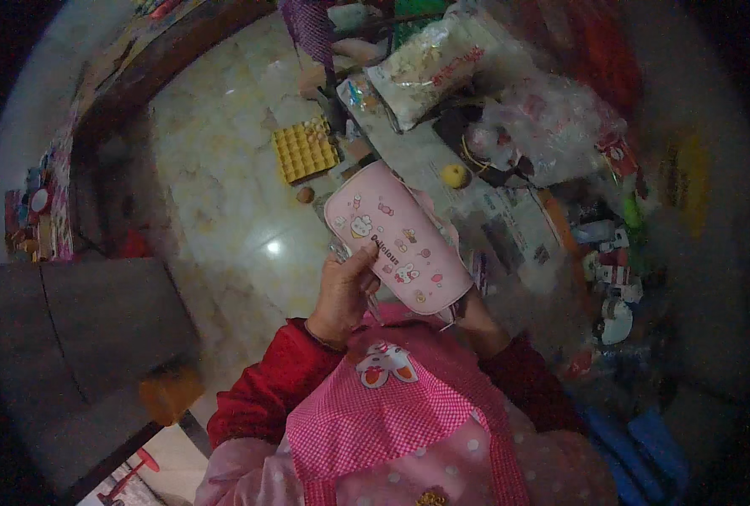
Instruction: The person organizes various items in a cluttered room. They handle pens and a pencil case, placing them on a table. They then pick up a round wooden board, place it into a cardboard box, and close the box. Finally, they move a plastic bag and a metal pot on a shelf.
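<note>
A pink pencil case [400, 240] with printed cartoon rabbits and sweets is held up in front of my apron, tilted with its upper end to the left. My left hand [344, 291] is closed on its left edge, the thumb lying over the printed face. Beside that hand, thin shiny bits stick out that I cannot make out. At the case's lower right corner is my right hand [483, 325], its fingers hidden behind the case. A small metal-looking piece [449, 319] shows at the lower end.
A yellow egg tray [306, 153] stands on the pale tiled floor [240, 194], with a small brown round thing [305, 195] near it. To the right, a table [510, 219] bears a yellow fruit [455, 175], a filled bag [430, 72], clear plastic [552, 126] and small items.
</note>
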### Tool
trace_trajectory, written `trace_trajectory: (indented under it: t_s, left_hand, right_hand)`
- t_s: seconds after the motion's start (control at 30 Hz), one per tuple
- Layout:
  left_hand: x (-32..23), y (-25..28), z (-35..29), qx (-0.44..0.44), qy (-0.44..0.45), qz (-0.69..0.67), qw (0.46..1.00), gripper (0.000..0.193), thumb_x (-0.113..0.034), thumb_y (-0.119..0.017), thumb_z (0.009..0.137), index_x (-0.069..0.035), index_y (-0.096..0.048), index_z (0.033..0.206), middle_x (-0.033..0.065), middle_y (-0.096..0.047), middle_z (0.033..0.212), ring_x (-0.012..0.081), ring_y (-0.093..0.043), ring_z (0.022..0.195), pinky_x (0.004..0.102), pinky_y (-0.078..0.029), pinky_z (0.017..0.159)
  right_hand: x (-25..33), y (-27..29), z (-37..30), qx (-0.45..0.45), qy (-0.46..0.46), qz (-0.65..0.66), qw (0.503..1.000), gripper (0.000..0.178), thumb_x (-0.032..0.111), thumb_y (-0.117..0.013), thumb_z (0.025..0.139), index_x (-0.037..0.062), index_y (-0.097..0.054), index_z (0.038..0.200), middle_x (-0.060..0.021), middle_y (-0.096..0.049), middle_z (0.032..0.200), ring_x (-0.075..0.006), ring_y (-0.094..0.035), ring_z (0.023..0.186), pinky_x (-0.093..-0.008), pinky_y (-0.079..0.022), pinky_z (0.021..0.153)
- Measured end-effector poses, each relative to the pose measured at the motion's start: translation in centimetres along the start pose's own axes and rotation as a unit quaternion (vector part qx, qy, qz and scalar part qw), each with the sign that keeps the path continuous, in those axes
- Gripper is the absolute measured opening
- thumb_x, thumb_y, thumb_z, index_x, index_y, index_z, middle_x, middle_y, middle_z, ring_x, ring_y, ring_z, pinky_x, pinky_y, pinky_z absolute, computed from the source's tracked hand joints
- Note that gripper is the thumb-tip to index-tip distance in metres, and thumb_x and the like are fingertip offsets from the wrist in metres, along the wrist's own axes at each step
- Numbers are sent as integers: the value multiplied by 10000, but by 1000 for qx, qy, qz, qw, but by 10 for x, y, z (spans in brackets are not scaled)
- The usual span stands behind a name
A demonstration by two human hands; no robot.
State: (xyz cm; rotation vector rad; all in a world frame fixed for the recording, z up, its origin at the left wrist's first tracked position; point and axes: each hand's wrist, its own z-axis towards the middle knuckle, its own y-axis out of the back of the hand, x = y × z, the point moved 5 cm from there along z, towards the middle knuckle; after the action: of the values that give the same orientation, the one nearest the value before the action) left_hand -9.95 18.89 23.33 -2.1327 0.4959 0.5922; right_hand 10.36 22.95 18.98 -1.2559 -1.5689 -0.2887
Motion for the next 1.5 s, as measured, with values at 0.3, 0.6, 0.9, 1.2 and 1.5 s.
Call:
trace_trajectory:
  t_s: [0.3, 0.6, 0.9, 1.2, 1.5]
  left_hand:
    - [-28, -28, -23, 19, -96, -26, 995, 198, -134, -628, 826, -49, -531, 977, -2, -556, 768, 52, -402, 485, 205, -297, 423]
    - [-63, -58, -36, 115, -103, 15, 988, 312, -346, -614, 885, -60, -534, 980, 22, -596, 777, 68, -380, 466, 220, -329, 432]
    - [-67, 38, -27, -114, -159, 146, 970, 213, -237, -652, 849, -69, -535, 907, -30, -452, 609, 65, -351, 444, 238, -275, 399]
    - [-33, 24, -24, -81, -86, 200, 973, 303, -252, -717, 772, -85, -510, 918, -10, -513, 668, 89, -417, 468, 236, -325, 402]
    - [-37, 25, -41, -67, -154, 103, 980, 200, -79, -647, 708, -84, -533, 871, 7, -547, 675, 88, -455, 446, 224, -337, 377]
  right_hand:
    - [55, -34, -6, 100, 152, -116, 976, 688, 75, -642, 805, 47, -260, 1377, -105, -413, 1324, -203, -392, 1249, -362, -334, 1030]
    - [53, -65, 19, -28, 56, 195, 979, 397, 189, -517, 935, 81, -420, 1304, -81, -532, 1223, -222, -518, 1135, -387, -431, 965]
    - [63, -37, 13, -112, 87, 167, 976, 408, 187, -543, 926, 34, -425, 1286, -83, -536, 1221, -213, -536, 1106, -386, -438, 954]
    - [72, -51, 7, -79, 94, 177, 977, 418, 207, -541, 926, 24, -430, 1285, -89, -523, 1247, -218, -513, 1140, -389, -407, 985]
    - [74, -24, 12, -100, 86, 224, 966, 439, 266, -501, 929, 39, -433, 1299, -81, -516, 1276, -255, -487, 1177, -431, -364, 1017]
